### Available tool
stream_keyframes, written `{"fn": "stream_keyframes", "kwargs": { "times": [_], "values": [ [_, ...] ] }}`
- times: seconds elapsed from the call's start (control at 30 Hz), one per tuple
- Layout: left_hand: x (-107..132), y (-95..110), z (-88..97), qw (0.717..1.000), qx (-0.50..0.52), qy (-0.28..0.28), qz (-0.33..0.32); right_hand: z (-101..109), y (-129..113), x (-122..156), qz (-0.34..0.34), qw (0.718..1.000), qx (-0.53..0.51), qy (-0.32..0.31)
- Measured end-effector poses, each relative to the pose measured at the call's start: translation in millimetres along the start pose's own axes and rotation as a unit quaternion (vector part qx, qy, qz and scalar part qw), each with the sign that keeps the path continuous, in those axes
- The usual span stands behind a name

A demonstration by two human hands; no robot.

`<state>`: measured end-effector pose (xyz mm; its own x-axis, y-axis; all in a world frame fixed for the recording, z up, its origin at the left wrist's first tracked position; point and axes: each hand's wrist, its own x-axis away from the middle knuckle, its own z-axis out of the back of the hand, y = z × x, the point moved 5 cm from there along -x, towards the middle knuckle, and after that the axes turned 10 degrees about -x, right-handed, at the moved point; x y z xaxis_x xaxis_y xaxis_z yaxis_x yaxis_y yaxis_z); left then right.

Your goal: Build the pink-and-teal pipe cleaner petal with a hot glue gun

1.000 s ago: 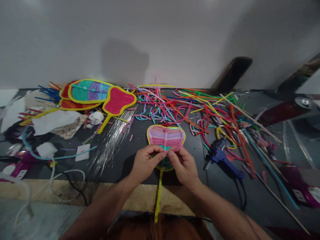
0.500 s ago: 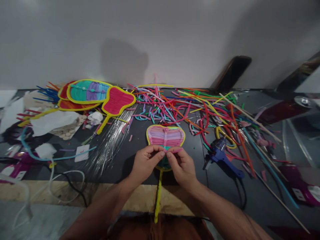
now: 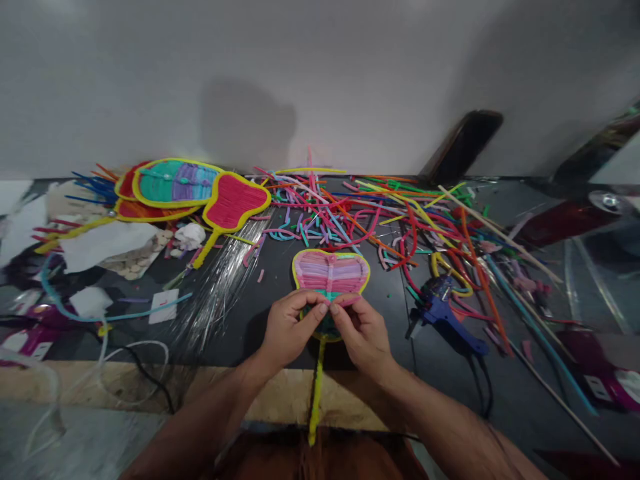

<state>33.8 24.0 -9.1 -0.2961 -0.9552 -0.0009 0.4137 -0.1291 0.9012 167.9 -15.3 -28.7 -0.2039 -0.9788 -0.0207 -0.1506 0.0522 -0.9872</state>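
Near the front edge of the table lies a pipe-cleaner piece shaped like a leaf [image 3: 330,270], with a yellow outline, pink and lilac rows and a teal lower part. Its yellow stem [image 3: 316,400] points toward me. My left hand [image 3: 297,323] and my right hand [image 3: 361,327] meet over its lower half, thumbs and forefingers pinched. Between their fingertips is a short pink pipe cleaner [image 3: 351,301], one end showing beside my right forefinger. My hands hide much of the teal part.
Finished pipe-cleaner shapes [image 3: 235,201] lie at the back left, beside clear thin strands [image 3: 215,293]. Loose pipe cleaners [image 3: 330,207] cover the back middle and right. A blue glue gun [image 3: 445,317] rests to the right. A phone [image 3: 465,148] leans against the wall, near a can [image 3: 570,217].
Both hands have shifted very slightly left, their fingertips still together on the pink pipe cleaner. Otherwise the table looks the same.
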Motion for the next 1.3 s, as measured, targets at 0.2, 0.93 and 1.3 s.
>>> {"fn": "stream_keyframes", "kwargs": {
  "times": [0.2,0.93,1.3],
  "values": [
    [-4.9,-2.6,0.6,0.997,0.014,-0.071,0.017,6.7,-8.7,-6.2,-0.001,0.999,0.037,-0.03],
    [-0.9,-9.4,-11.6,0.986,0.131,-0.076,0.075,2.7,-6.9,-3.9,-0.007,0.999,-0.038,-0.006],
    [-4.9,13.6,3.7,0.977,-0.149,-0.06,-0.138,7.2,-18.5,-5.0,0.105,0.989,0.091,-0.041]
  ]
}}
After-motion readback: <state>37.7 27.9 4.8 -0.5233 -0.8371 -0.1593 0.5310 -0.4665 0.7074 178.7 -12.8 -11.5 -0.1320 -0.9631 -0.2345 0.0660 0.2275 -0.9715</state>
